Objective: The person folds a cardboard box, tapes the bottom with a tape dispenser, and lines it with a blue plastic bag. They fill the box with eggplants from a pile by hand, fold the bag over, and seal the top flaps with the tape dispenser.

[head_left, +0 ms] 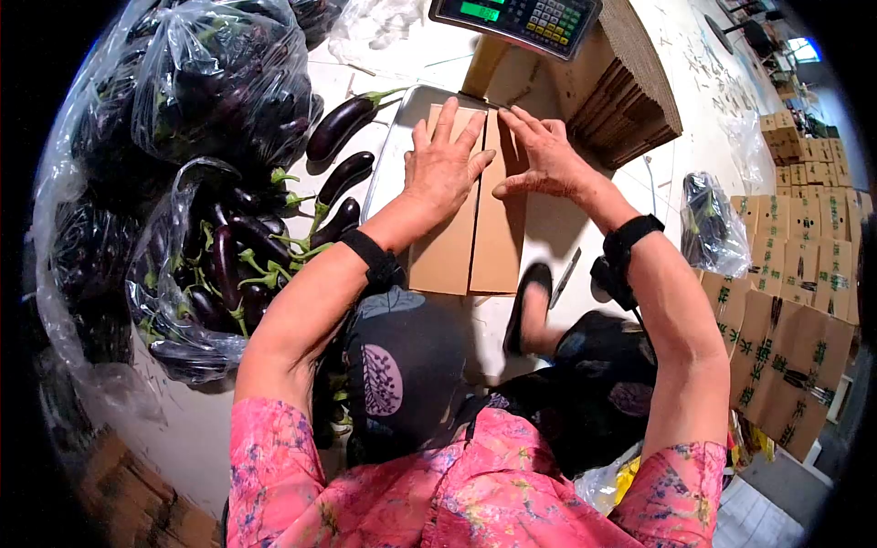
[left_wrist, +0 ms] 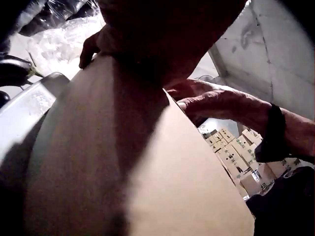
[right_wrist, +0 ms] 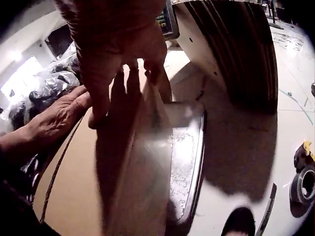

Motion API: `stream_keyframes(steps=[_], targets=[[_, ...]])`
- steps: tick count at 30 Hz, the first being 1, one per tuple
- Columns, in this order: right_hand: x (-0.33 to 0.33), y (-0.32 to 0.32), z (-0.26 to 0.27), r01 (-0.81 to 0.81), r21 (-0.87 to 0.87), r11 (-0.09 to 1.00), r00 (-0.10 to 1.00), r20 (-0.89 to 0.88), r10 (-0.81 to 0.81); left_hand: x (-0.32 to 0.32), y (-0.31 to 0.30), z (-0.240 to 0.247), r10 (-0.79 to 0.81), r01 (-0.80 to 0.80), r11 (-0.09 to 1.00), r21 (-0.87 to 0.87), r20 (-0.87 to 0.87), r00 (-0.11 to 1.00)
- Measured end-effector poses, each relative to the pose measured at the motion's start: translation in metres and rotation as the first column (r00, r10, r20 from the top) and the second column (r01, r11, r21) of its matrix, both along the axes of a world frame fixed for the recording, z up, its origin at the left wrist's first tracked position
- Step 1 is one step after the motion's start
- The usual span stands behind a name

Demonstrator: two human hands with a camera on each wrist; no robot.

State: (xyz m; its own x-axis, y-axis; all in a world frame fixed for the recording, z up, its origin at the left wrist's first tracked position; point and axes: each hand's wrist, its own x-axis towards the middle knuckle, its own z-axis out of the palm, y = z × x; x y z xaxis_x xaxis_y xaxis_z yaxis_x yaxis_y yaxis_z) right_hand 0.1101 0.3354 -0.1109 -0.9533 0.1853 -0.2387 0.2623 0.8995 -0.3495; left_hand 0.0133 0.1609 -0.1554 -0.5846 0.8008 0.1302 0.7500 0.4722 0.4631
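A cardboard box (head_left: 445, 260) lies across the metal scale platform (head_left: 375, 183), its two long top flaps meeting at a narrow dark seam. My left hand (head_left: 442, 164) rests on the left flap with fingers spread toward the far end. On the right flap (head_left: 499, 247) is my right hand (head_left: 548, 163), its fingertips near the far edge and its thumb pointing back toward the seam. In the right wrist view, long finger shadows fall over the cardboard (right_wrist: 74, 182). What the box contains is hidden.
Eggplants (head_left: 343, 123) lie left of the platform, beside plastic bags (head_left: 219, 82) full of more. The scale's display (head_left: 516, 20) stands beyond the box, with stacked flat cardboard (head_left: 630, 87) to its right. Printed cartons (head_left: 786, 338) line the far right. A tape roll (right_wrist: 304, 186) sits on the floor.
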Motion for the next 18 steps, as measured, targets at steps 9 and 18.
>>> stream_keyframes(steps=[9, 18], targets=[[-0.003, 0.01, 0.015, -0.042, 0.124, 0.991, 0.995, 0.095, 0.03, 0.008, 0.008, 0.003, -0.013, 0.015, 0.999, 0.037, -0.066, 0.998], [0.012, 0.005, -0.001, -0.055, -0.137, 0.989, 0.982, -0.189, 0.028, 0.006, 0.011, 0.005, -0.057, 0.057, 0.998, -0.003, -0.04, 0.998]])
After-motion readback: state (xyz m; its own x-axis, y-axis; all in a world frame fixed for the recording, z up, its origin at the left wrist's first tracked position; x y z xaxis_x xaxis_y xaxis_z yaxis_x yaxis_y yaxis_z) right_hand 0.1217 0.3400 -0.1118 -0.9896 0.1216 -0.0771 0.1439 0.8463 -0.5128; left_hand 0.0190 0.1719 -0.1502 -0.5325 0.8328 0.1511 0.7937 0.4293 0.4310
